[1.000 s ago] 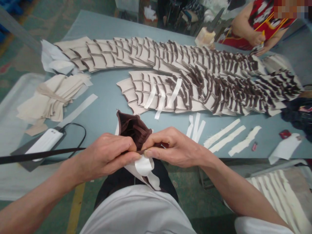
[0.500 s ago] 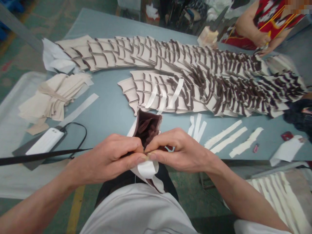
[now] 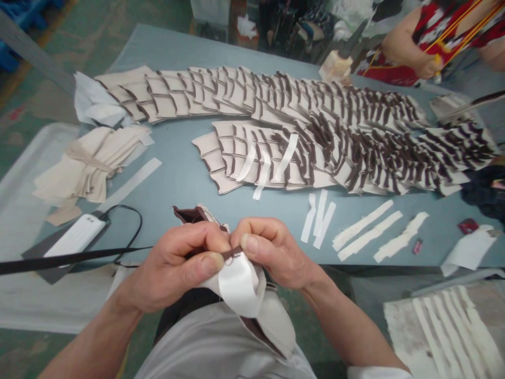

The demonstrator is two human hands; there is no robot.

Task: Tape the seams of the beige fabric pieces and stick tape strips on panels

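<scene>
Close to my body, both hands pinch the dark brown edge of a cream-and-brown sewn fabric piece (image 3: 278,321). My left hand (image 3: 185,266) grips the edge between thumb and bent fingers. On the other side, my right hand (image 3: 274,252) has its thumb pressed on the same brown edge, a short gap away. A loop of white ribbon (image 3: 239,287) hangs from the edge between them. Part of the piece pokes out beyond my left hand, its brown inside showing. Its middle is hidden behind my fingers.
Two long overlapping rows of cream-and-brown pieces (image 3: 232,95) lie across the table (image 3: 173,173). White strips (image 3: 321,216) and cream strips (image 3: 371,226) lie at right. Left are a tied cloth bundle (image 3: 82,163) and a white power bank (image 3: 74,234). A co-worker (image 3: 410,47) is at far right.
The fabric piece has turned in my hands: its open brown mouth has tipped leftward and more cream cloth shows below. My right thumb has moved on top of the edge.
</scene>
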